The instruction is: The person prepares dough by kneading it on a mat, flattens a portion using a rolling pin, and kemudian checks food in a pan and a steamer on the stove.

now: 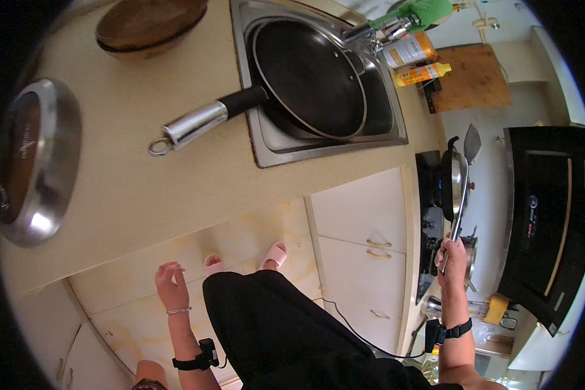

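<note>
My right hand (452,257) is closed around the handle of a metal spatula (462,197), whose flat blade points away from me. The spatula passes in front of a wok (452,178) on the black gas stove (427,222). My left hand (171,285) hangs over the floor in front of the counter, empty, with its fingers loosely curled and the thumb apart. Before me a black frying pan (312,80) rests over the steel sink (273,155), its black and steel handle (197,124) reaching across the counter.
On the counter (165,190) lie a round steel-rimmed vessel or lid (53,161) and a brown bowl-like vessel (151,27). Behind the sink stand the faucet (395,29), a yellow bottle (421,74) and a wooden board (470,78). A black range hood (541,214) overhangs the stove. A cable (348,326) trails from my right wristband.
</note>
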Motion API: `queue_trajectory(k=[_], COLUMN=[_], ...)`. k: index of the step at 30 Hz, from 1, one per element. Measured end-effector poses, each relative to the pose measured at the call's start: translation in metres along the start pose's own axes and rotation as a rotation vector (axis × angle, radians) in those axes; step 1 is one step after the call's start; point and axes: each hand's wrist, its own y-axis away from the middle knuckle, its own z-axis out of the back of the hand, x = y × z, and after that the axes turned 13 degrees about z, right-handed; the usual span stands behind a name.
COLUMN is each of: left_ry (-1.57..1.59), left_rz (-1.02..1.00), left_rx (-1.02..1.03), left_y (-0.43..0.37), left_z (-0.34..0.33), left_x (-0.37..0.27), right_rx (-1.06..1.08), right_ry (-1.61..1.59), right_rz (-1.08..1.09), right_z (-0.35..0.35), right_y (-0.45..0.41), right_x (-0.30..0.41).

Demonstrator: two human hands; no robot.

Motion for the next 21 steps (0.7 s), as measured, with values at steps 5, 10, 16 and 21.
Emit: queue_trajectory(k=[5, 10, 16, 21], left_ry=[-0.075, -0.094, -0.123, -0.098], left_rz=[-0.067, -0.06, -0.006, 0.044], left_rx=[-0.075, -0.143, -0.21, -0.452], left_y=[0.014, 0.039, 0.077, 0.113], left_z=[0.032, 0.061, 0.083, 0.113], left_x=[-0.031, -0.052, -0.102, -0.116], right_rx=[0.049, 0.176, 0.32, 0.402], right_ry=[0.0, -0.011, 0.058, 0.139], right_rz=[-0.032, 0.014, 0.18, 0.305], right_z=[-0.001, 0.004, 0.013, -0.012], right_y=[-0.001, -0.004, -0.027, -0.043], right_x=[0.011, 0.012, -0.009, -0.033])
